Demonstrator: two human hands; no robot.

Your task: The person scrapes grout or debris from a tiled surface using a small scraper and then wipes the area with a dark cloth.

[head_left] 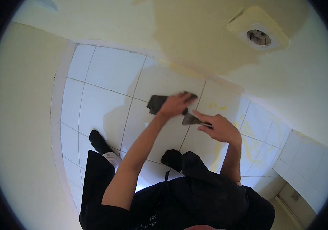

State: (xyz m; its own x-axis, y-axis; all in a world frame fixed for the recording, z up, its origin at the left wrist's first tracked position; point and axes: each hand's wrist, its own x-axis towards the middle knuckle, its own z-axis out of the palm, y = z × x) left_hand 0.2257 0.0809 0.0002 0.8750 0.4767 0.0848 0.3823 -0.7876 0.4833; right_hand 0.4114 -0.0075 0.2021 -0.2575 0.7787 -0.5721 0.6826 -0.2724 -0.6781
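My left hand [174,105] is closed on a dark cloth [156,104], which sticks out on both sides of the fingers. The fingers are slightly blurred. Close by on the right, my right hand [222,128] grips a scraper [189,119], its flat, flared blade pointing left toward the cloth. The index finger stretches along above the scraper's handle. Blade and cloth are very near each other; whether they touch I cannot tell. Both hands are over the white tiled floor [106,103].
Yellow smears [250,147] mark the tiles on the right. A pale wall [194,34] rises at the far side, bearing a square fixture with a round opening [258,37]. Another wall [26,115] stands at left. My dark-socked foot [99,142] rests on the tiles. A tiled ledge [309,165] is at right.
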